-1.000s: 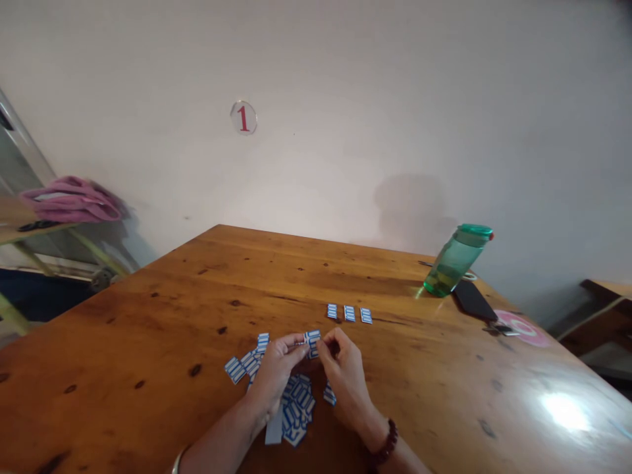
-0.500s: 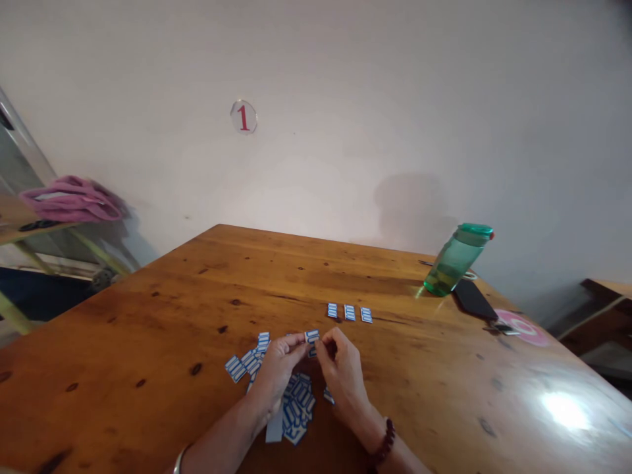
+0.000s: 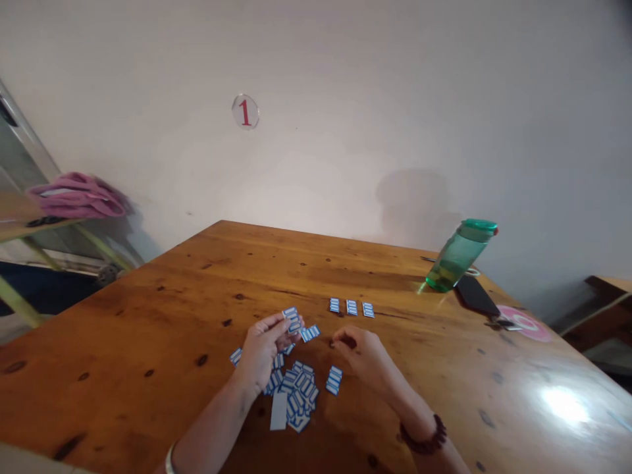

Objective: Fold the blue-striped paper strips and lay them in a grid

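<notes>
My left hand [image 3: 261, 349] is closed on a small blue-and-white striped card [image 3: 291, 317], pinched between thumb and fingers above the table. Just past its fingertips is another striped card [image 3: 311, 333]. Under and beside that hand spreads a loose pile of similar cards [image 3: 300, 395], with a plain pale card [image 3: 278, 412] at its near edge. My right hand [image 3: 366, 355] is apart from the left, its thumb and forefinger curled together; whether anything is between them is too small to tell. A single striped card [image 3: 334, 380] lies left of its wrist.
Three striped cards [image 3: 351, 307] lie in a row farther back on the wooden table [image 3: 197, 309]. To the right stand a green bottle [image 3: 460, 257], a black phone-like slab [image 3: 476, 295] and a pink disc [image 3: 526, 322]. A pink cloth [image 3: 79, 196] rests on another table at left.
My hands have parted: the right moved right, and the left moved slightly left and up with a striped card. The single card by the right wrist now shows fully.
</notes>
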`<state>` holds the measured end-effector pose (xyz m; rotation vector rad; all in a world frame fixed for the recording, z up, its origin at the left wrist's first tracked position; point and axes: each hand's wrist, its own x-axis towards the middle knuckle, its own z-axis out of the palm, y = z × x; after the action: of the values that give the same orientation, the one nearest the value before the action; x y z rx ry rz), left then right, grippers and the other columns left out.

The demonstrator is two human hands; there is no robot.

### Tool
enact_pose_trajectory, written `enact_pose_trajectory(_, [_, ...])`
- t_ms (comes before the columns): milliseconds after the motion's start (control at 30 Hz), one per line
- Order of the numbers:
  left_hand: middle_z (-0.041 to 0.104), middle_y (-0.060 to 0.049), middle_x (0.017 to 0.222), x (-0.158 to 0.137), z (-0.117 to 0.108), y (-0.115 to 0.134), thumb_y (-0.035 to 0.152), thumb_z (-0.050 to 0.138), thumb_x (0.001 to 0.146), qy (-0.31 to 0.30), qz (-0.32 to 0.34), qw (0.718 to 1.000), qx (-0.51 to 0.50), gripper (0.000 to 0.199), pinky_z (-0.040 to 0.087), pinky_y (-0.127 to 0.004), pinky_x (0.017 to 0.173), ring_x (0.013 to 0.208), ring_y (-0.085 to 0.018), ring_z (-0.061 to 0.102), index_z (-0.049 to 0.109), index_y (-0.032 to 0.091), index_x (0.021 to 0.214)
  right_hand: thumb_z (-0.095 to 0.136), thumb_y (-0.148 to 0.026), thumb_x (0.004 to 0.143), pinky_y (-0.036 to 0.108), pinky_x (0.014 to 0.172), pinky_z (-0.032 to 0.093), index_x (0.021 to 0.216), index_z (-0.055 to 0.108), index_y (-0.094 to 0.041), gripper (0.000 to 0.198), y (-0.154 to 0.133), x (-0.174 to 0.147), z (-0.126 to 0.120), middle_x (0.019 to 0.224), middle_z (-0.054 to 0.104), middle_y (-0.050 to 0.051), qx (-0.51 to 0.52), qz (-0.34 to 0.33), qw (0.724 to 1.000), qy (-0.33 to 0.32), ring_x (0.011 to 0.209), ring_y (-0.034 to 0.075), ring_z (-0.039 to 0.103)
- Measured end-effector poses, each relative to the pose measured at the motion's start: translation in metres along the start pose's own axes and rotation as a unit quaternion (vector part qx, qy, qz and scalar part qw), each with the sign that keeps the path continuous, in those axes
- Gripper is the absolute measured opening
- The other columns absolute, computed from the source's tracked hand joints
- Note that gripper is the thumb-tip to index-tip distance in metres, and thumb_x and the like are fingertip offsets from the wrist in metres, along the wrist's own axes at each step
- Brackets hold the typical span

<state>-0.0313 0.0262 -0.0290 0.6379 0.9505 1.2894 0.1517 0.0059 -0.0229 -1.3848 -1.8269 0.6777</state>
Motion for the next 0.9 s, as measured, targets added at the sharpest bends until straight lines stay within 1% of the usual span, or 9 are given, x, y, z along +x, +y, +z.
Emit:
enact_pose_trajectory(133, [0.072, -0.010, 0.072, 0.003, -0.005, 0.013, 0.005, 0.062, 0.065, 0.040, 0.016, 0.997, -0.070, 0.008, 0.053, -0.028, 0.064, 0.073, -0.021, 0.067, 0.061, 0.011, 0.069, 0.050, -0.013, 0.070, 0.024, 0.048, 0.023, 0.058, 0.060, -0.020, 0.018, -0.005, -0.011, -0.005, 0.056, 0.061, 0.001, -0.166, 0.005, 0.982, -0.090, 0.051, 0.014, 0.050])
enact_pose_trajectory(233, [0.071, -0.009, 0.070, 0.004, -0.008, 0.016, 0.001, 0.057, 0.068, 0.049, 0.018, 0.994, -0.099, 0.010, 0.053, -0.029, 0.063, 0.072, -0.021, 0.068, 0.058, 0.012, 0.067, 0.050, -0.012, 0.070, 0.025, 0.048, 0.021, 0.062, 0.061, -0.019, 0.016, -0.006, -0.014, 0.001, 0.061, 0.064, 0.004, -0.268, 0.020, 0.956, -0.119, 0.054, 0.015, 0.054])
enact_pose_trajectory(300, [0.071, -0.009, 0.069, 0.005, -0.010, 0.018, 0.000, 0.055, 0.070, 0.053, 0.019, 0.992, -0.112, 0.013, 0.053, -0.028, 0.062, 0.070, -0.020, 0.068, 0.058, 0.012, 0.067, 0.050, -0.012, 0.071, 0.025, 0.049, 0.022, 0.064, 0.062, -0.019, 0.015, -0.003, -0.014, 0.007, 0.065, 0.065, 0.006, -0.289, 0.023, 0.949, -0.127, 0.058, 0.017, 0.056])
enact_pose_trajectory(433, [0.072, -0.007, 0.069, 0.006, -0.013, 0.024, 0.000, 0.051, 0.073, 0.061, 0.015, 0.988, -0.143, 0.017, 0.053, -0.027, 0.063, 0.071, -0.019, 0.068, 0.059, 0.013, 0.066, 0.050, -0.012, 0.071, 0.025, 0.050, 0.024, 0.064, 0.062, -0.018, 0.015, 0.001, -0.011, 0.019, 0.068, 0.066, 0.007, -0.264, 0.015, 0.956, -0.128, 0.061, 0.017, 0.057])
enact_pose_trajectory(533, [0.072, -0.006, 0.069, 0.008, -0.016, 0.029, -0.001, 0.048, 0.075, 0.077, 0.011, 0.983, -0.167, 0.021, 0.053, -0.025, 0.062, 0.070, -0.017, 0.068, 0.059, 0.013, 0.065, 0.048, -0.011, 0.073, 0.024, 0.052, 0.028, 0.066, 0.061, -0.018, 0.017, -0.003, -0.010, 0.025, 0.064, 0.064, 0.003, -0.193, -0.009, 0.974, -0.121, 0.059, 0.015, 0.055])
enact_pose_trajectory(600, [0.071, -0.006, 0.068, 0.008, -0.017, 0.031, -0.001, 0.046, 0.076, 0.082, 0.010, 0.980, -0.180, 0.022, 0.053, -0.023, 0.060, 0.069, -0.016, 0.068, 0.059, 0.013, 0.064, 0.047, -0.010, 0.073, 0.022, 0.055, 0.031, 0.073, 0.062, -0.019, 0.017, -0.009, -0.010, 0.027, 0.068, 0.062, 0.002, -0.142, -0.040, 0.982, -0.118, 0.063, 0.014, 0.054])
enact_pose_trajectory(700, [0.071, -0.006, 0.068, 0.009, -0.017, 0.030, -0.001, 0.045, 0.077, 0.073, 0.002, 0.980, -0.186, 0.024, 0.054, -0.022, 0.059, 0.068, -0.016, 0.068, 0.059, 0.012, 0.064, 0.050, -0.011, 0.071, 0.021, 0.067, 0.036, 0.094, 0.062, -0.021, 0.027, -0.014, -0.011, 0.028, 0.086, 0.060, 0.002, -0.109, -0.091, 0.974, -0.174, 0.077, 0.015, 0.054])
enact_pose_trajectory(767, [0.071, -0.007, 0.068, 0.008, -0.017, 0.028, -0.001, 0.044, 0.078, 0.066, -0.006, 0.980, -0.186, 0.024, 0.054, -0.022, 0.058, 0.068, -0.016, 0.068, 0.060, 0.012, 0.064, 0.054, -0.014, 0.071, 0.023, 0.073, 0.036, 0.105, 0.059, -0.023, 0.036, -0.015, -0.011, 0.028, 0.092, 0.057, 0.004, -0.120, -0.101, 0.962, -0.223, 0.083, 0.016, 0.052])
enact_pose_trajectory(900, [0.071, -0.007, 0.068, 0.007, -0.016, 0.027, -0.001, 0.044, 0.078, 0.061, -0.018, 0.980, -0.190, 0.025, 0.054, -0.022, 0.056, 0.068, -0.017, 0.068, 0.059, 0.013, 0.063, 0.055, -0.016, 0.069, 0.023, 0.072, 0.037, 0.099, 0.060, -0.021, 0.031, -0.012, -0.011, 0.030, 0.090, 0.053, 0.003, -0.139, -0.078, 0.958, -0.237, 0.080, 0.015, 0.051])
